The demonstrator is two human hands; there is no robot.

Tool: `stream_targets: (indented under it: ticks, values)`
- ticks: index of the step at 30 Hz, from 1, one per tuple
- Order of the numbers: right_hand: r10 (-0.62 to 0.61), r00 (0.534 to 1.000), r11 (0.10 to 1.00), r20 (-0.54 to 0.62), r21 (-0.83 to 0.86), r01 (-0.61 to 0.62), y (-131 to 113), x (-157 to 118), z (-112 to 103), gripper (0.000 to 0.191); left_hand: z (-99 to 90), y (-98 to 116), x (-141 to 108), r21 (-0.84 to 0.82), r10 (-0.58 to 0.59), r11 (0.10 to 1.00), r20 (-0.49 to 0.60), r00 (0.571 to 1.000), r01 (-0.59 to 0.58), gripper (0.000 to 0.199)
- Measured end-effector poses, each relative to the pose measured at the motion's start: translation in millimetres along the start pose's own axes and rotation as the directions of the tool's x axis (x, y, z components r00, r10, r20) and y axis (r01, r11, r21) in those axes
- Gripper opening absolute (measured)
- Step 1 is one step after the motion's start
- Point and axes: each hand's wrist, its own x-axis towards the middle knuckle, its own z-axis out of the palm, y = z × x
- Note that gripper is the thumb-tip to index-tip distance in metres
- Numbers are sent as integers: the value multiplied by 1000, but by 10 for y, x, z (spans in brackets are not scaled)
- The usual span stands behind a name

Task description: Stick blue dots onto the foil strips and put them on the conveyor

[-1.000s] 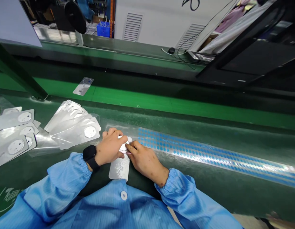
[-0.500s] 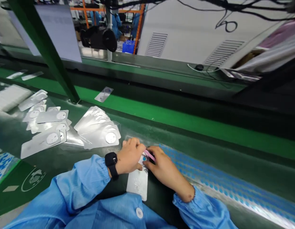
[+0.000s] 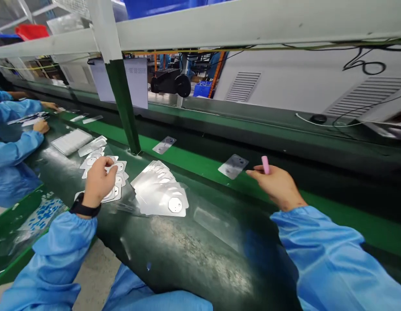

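My left hand (image 3: 99,179) is over the left pile of flat silver plates with rounded corners and round white discs (image 3: 112,194). Its fingers are curled; whether a plate is pinched between them is hidden. My right hand (image 3: 278,183) is above the green belt strip, closed around a short pink stick-like tool (image 3: 265,165) that points upward. Just left of its fingertips lies a single silver plate (image 3: 233,166) with a round mark, on the belt. Between my hands, a fanned stack of silver plates (image 3: 161,192) rests on the dark green bench.
A green post (image 3: 122,108) rises behind the piles. Another plate (image 3: 164,145) lies on the belt (image 3: 194,162). A white block-like stack (image 3: 71,141) sits farther left, near a co-worker's blue sleeves (image 3: 15,149). A clear strip (image 3: 216,222) lies on the bench.
My hands have moved apart, the left to the left pile, the right forward to the belt with the pink tool. The plate between them has left the bench front. The view has shifted left.
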Motion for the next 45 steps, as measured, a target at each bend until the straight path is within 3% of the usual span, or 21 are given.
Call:
stream_targets:
  ticks: [2, 4, 7, 9, 11, 14, 18, 20, 23, 25, 28, 30, 33, 34, 38, 39, 42, 43, 45]
  values:
    - [22, 993, 1000, 114, -5, -21, -115, -208, 143, 11, 112, -83, 140, 47, -36, 998, 135, 990, 30, 8]
    - [-92, 976, 996, 200, 23, 89, -317, -463, 307, 9, 301, 16, 197, 89, 19, 995, 285, 958, -46, 10]
    - [-285, 908, 959, 309, 90, 270, -613, -805, 484, 11, 617, 353, 183, 138, 139, 961, 507, 851, -239, 21]
    - [-355, 877, 935, 323, 130, 330, -693, -977, 497, 12, 799, 569, 146, 134, 192, 934, 595, 780, -332, 29]
    - [-376, 879, 926, 292, 156, 344, -648, -1103, 417, 15, 937, 711, 105, 108, 234, 915, 642, 730, -388, 35]
    - [-308, 926, 948, 219, 148, 281, -403, -1224, 199, 20, 1054, 782, 44, 83, 284, 884, 686, 670, -459, 42]
    - [-143, 973, 987, 183, 94, 128, -2, -1354, -9, 23, 1051, 749, 0, 79, 303, 861, 712, 633, -502, 24]
    - [-107, 980, 994, 169, 50, 100, 132, -1441, -6, 22, 1012, 734, -8, 83, 307, 855, 715, 628, -513, 19]
    - [-202, 963, 978, 178, -22, 209, 167, -1615, 108, 22, 955, 733, -52, 89, 315, 847, 712, 628, -525, 26]
    - [-285, 928, 951, 239, -55, 305, 75, -1753, 202, 33, 921, 731, -112, 86, 321, 844, 709, 628, -529, 30]
    - [-307, 887, 927, 345, -102, 361, -186, -1967, 304, 46, 844, 678, -200, 45, 350, 862, 670, 655, -506, 27]
    - [-356, 819, 897, 449, -81, 434, -386, -2086, 354, 35, 769, 594, -208, 12, 345, 897, 606, 717, -442, 24]
    - [-460, 645, 823, 609, 22, 567, -641, -2164, 453, 30, 662, 432, -107, 54, 276, 935, 510, 815, -351, 25]
    - [-470, 626, 812, 623, 26, 584, -709, -2153, 495, 29, 640, 384, -54, 94, 248, 937, 497, 832, -336, 26]
    - [-516, 723, 781, 459, -96, 618, -950, -1927, 672, 36, 634, 306, 128, 241, 112, 926, 558, 822, -290, 46]
    - [-546, 726, 759, 418, -121, 640, -1007, -1842, 714, 44, 643, 313, 143, 243, 94, 929, 575, 813, -279, 52]
    - [-591, 673, 699, 445, -134, 702, -1150, -1597, 837, 69, 640, 336, 85, 120, 156, 953, 592, 791, -278, 52]
    - [-584, 648, 687, 488, -128, 715, -1180, -1530, 872, 65, 620, 329, 36, 53, 195, 959, 591, 782, -279, 51]
    - [-543, 627, 687, 559, -133, 714, -1206, -1423, 920, 39, 551, 282, -84, -72, 258, 960, 598, 759, -270, 52]
